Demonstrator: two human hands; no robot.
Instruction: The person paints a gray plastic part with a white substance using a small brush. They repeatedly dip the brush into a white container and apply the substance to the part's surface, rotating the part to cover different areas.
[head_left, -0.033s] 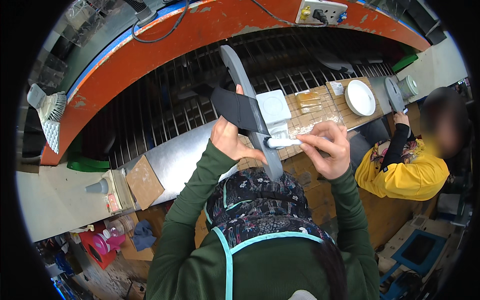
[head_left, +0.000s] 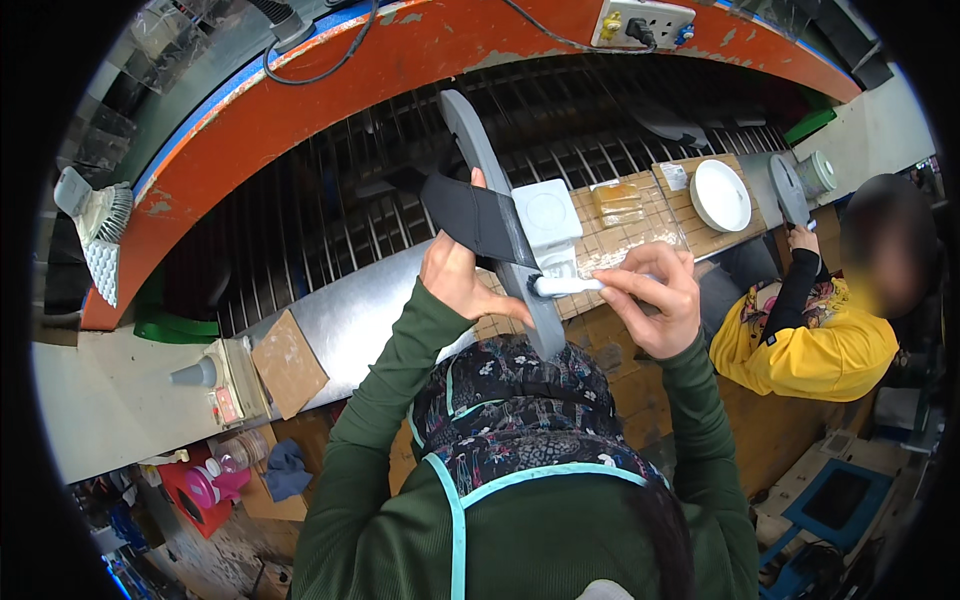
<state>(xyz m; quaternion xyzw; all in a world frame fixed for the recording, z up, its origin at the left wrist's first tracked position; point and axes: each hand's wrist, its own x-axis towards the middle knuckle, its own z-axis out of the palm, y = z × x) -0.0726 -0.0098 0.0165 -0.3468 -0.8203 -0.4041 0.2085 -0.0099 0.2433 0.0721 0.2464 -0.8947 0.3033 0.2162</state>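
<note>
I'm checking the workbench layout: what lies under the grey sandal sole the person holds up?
Under the grey sandal sole show a dark slatted rack and a white square container. The strap and left hand cover the rest.

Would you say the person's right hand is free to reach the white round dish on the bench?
Probably not right away: the right hand is holding a white brush against the grey sole; the dish lies unobstructed beyond.

Sandal sole (head_left: 492, 210) upright between hands, gripped by left hand (head_left: 458, 275) fingers; strap (head_left: 472, 215) just above them. Brush (head_left: 566, 286) in right hand (head_left: 655, 298) fingers, tip touching sole. Square tub (head_left: 547, 215) behind brush. Plate (head_left: 721, 195) far right, beyond.
</note>
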